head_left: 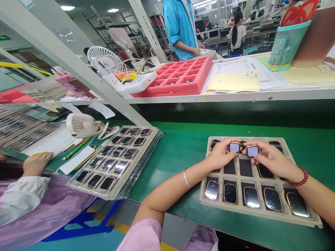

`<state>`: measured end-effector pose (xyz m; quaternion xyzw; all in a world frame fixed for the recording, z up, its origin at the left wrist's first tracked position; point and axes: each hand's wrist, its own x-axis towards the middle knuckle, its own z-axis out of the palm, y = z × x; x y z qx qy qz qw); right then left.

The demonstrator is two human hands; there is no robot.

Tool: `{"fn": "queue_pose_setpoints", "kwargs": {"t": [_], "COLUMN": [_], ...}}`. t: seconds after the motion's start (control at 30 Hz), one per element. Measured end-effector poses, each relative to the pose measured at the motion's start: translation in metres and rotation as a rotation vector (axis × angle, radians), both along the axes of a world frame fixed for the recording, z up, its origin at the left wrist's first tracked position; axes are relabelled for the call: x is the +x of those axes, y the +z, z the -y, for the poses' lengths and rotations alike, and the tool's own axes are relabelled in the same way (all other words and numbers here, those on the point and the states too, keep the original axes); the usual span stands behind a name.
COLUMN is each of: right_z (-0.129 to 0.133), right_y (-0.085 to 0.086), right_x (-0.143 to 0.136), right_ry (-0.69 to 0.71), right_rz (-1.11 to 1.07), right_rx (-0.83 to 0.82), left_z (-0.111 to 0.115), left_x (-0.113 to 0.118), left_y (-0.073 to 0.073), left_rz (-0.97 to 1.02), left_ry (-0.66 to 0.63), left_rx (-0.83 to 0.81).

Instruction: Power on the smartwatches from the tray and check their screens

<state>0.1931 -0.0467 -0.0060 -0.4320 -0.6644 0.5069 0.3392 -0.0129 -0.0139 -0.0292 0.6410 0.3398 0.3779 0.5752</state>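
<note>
Left hand (222,153) pinches one watch case (234,146); right hand (270,158), at 3 o'clock, pinches another (252,151), above tray (309,218).

Bare green bench (183,146) lies open between tray stack (117,162) and beige tray (206,197).

**Legible text: none**

Printed sheet (246,69), shelf at 1 o'clock: lines of small print and a few dark marks, too fine to read. Yellow sheet (235,82) lying over it: blank on the visible face. Green-patterned paper (263,60) beside the teal container (286,43): a grid of dots, no characters made out. Green lit sign (4,37) at 10 o'clock, far left edge: glowing, characters blurred. Screens of the small devices in the trays: no readable figures
</note>
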Motion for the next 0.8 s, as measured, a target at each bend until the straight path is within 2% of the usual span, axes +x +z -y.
{"fn": "queue_pose_setpoints", "kwargs": {"t": [0.2, 0.37, 0.5, 0.7, 0.8], "right_z": [-0.001, -0.004, -0.006, -0.006, -0.004], "right_y": [-0.001, -0.005, -0.011, -0.01, -0.008], "right_x": [0.0, 0.001, 0.005, 0.004, 0.002], "right_ry": [0.002, -0.02, 0.017, 0.024, 0.022], "right_rz": [-0.024, -0.031, -0.023, -0.007, -0.008], "right_rx": [-0.008, -0.002, -0.022, -0.039, -0.037], "left_z": [0.0, -0.001, -0.001, -0.002, -0.001], "left_x": [-0.002, -0.003, -0.003, -0.003, -0.002], "left_y": [-0.001, 0.002, 0.001, -0.002, 0.001], "left_rz": [0.0, 0.046, 0.077, -0.116, -0.143], "left_ry": [0.001, -0.046, -0.101, -0.027, -0.01], "left_rx": [0.004, 0.063, 0.058, 0.092, 0.097]}}
